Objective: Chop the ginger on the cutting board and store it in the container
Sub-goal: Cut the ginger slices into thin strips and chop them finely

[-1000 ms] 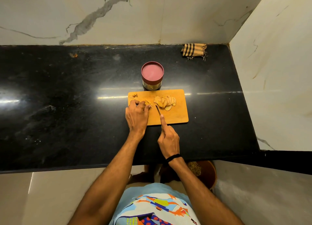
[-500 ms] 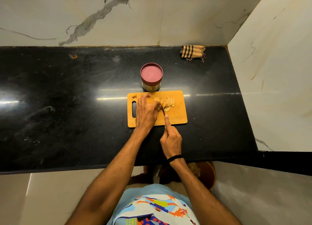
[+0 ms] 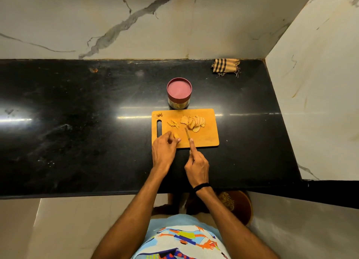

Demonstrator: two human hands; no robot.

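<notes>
1. The left hand [image 3: 164,149] pinches a small ginger piece [image 3: 176,136] near the cutting board's [image 3: 206,140] near-left corner. Keep that grip well back from the blade.
2. The right hand [image 3: 197,164] grips the knife [image 3: 187,135], forefinger along its spine. Cut thin, tip down.
3. Cut slices [image 3: 193,122] lie toward the far edge. The lidded container [image 3: 179,93] stands just beyond it, and its lid must come off before storing.

My right hand [image 3: 197,165] swallows the knife [image 3: 187,135] handle, only the blade shows. The ginger chunk [image 3: 176,136] is mostly tucked under my left hand [image 3: 164,150]. The bits [image 3: 159,115] beyond it are too tiny to tell.
</notes>
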